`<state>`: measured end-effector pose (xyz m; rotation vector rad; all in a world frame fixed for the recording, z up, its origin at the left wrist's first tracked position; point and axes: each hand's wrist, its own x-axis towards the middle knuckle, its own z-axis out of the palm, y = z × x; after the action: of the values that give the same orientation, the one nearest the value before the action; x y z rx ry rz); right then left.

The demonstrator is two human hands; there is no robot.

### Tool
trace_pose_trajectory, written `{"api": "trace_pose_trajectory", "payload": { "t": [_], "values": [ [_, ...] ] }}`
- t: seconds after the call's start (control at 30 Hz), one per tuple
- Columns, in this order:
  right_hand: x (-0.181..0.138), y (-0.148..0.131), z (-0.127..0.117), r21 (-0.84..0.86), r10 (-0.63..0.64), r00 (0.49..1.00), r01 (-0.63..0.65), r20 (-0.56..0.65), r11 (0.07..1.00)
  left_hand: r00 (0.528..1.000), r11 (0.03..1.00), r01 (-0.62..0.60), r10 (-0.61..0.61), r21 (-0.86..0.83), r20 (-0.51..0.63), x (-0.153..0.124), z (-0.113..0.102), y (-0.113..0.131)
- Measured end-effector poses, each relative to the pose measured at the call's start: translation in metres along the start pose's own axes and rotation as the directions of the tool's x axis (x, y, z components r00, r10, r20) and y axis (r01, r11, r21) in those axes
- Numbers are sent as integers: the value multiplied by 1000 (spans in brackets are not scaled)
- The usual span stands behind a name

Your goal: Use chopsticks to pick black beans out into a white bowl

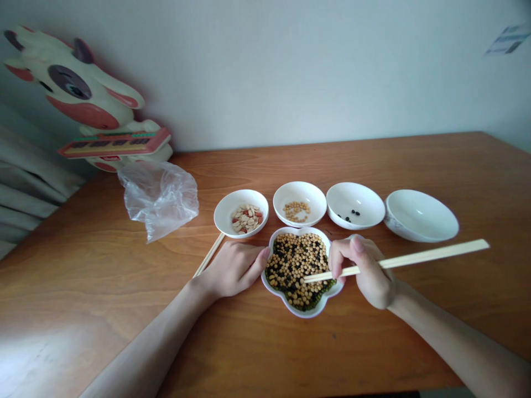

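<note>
A white flower-shaped bowl (306, 316) is filled with yellow soybeans, black beans and some green beans along its edge. My left hand (236, 266) grips its left rim, the thumb on the edge and the other fingers partly hidden behind. In my right hand (369, 271) is a pair of wooden chopsticks (435, 254), their tips close together among the beans near the bowl's middle. Whether a bean is between the tips I cannot tell. Behind stand a bowl of peanuts (248, 219), a bowl with some soybeans (296, 211) and a bowl with a few black beans (355, 213).
An empty white bowl (421, 215) ends the row at the right. More chopsticks (209, 254) lie partly under my left wrist. A crumpled clear plastic bag (164, 193) and a cow-shaped toy keyboard (112, 142) are at the back left. A wall borders the wooden table (269, 359).
</note>
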<state>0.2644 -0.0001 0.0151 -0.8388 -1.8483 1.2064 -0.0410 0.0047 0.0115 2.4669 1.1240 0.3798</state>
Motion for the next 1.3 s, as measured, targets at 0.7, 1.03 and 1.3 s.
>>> {"api": "trace_pose_trajectory", "payload": {
  "t": [0.7,1.03,1.3],
  "values": [
    [5,-6,-13,-184,-39,967,87,250,979,999,999,22,-22,-24,25,-1,0,0],
    [4,-3,-11,-172,-44,976,81,211,982,1000,1000,21,-21,-17,21,-1,0,0],
    [4,-4,-9,-161,-46,973,85,227,983,1000,1000,14,-14,-7,10,-1,1,-1]
  ]
}}
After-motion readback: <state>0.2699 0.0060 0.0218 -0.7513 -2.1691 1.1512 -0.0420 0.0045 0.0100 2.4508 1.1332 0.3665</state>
